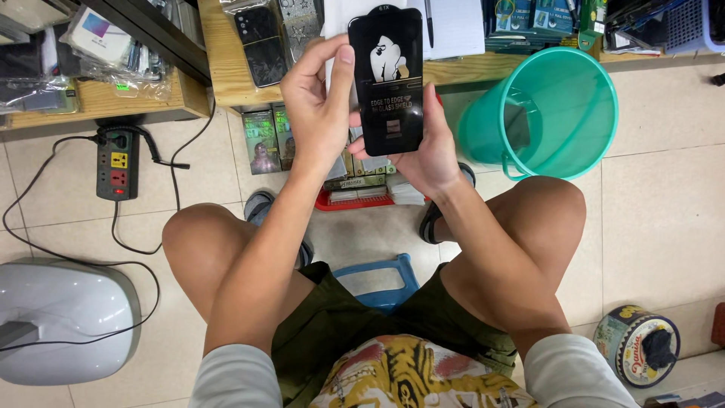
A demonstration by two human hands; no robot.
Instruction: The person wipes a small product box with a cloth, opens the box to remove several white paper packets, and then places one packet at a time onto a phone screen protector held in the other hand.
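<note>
The left hand (pixel 321 102) and the right hand (pixel 423 147) are both closed on one flat black packet (pixel 387 79), a slim phone-sized sleeve held upright above the knees; the left thumb lies along its left edge and the right palm cups it from behind and below. Going by size around them: the pale tiled floor (pixel 664 189); the wooden counter (pixel 226 68) strewn with wrapped phone cases; a grey domed appliance (pixel 64 317) at the left; the green plastic bucket (pixel 547 113) lying tilted just right of the hands; a power strip (pixel 117 162) with its black cable; a small round tin (pixel 638 344). The grip looks light and mostly at the edges; I'd judge the packet could slip and drop to the tiles, or bend if the thumb presses hard.
</note>
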